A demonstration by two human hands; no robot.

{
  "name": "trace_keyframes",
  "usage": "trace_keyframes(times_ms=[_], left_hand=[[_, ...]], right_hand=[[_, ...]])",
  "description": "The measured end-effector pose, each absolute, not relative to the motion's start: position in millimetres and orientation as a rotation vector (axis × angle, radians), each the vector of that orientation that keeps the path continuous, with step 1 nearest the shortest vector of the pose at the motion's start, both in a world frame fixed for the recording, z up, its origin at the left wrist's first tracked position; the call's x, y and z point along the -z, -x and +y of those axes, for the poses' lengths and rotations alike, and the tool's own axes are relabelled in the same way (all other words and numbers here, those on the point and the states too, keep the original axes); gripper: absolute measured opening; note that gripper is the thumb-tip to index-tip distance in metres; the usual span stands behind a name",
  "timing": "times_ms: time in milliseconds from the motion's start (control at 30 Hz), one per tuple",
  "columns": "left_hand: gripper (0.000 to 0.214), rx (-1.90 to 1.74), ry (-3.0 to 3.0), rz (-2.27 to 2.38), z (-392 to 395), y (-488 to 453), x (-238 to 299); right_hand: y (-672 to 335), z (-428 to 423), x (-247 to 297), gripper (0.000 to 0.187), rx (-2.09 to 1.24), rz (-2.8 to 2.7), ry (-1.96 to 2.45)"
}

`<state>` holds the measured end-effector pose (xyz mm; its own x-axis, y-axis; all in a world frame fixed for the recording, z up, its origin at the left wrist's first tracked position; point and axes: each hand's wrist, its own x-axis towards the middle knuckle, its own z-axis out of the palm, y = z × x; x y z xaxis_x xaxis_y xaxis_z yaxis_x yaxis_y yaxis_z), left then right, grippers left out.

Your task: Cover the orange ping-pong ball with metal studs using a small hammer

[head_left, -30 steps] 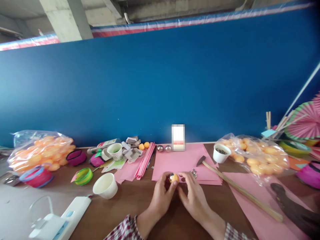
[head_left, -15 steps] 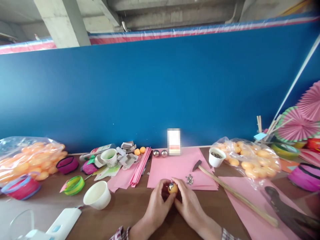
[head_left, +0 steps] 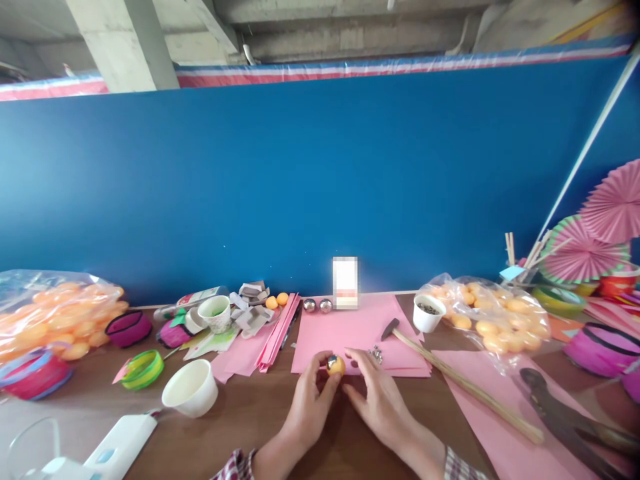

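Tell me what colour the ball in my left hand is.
The ball is orange and shiny silver, best seen in the head view.

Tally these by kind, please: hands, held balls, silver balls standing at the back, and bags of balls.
Hands (left hand, right hand): 2
Held ball: 1
Silver balls: 2
Bags of balls (left bag, right bag): 2
Total: 7

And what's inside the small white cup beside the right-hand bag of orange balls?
Small dark pieces show inside the white cup. Anything beneath that top layer is covered, and the cup's bottom can't be seen.
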<state>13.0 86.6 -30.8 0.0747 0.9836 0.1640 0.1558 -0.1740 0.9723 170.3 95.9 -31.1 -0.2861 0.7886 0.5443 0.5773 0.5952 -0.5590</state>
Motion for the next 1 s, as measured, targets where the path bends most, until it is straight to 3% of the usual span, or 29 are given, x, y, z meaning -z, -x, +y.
trace_keyframes(times_ms=[267, 700, 1000], left_hand=[[0.035, -1.296, -1.434, 1.221, 90, -12, 39], [0.036, -1.297, -1.383, 1.273, 92, -10, 39], [0.038, -1.31, -1.355, 1.286, 92, -11, 39]], right_hand=[[-256, 126, 23, 0.027, 0.341, -2.033, 1.724], [-297, 144, 53, 0.023, 0.245, -2.047, 2.034], [-277, 131, 42, 0.02, 0.482, -2.016, 2.124]])
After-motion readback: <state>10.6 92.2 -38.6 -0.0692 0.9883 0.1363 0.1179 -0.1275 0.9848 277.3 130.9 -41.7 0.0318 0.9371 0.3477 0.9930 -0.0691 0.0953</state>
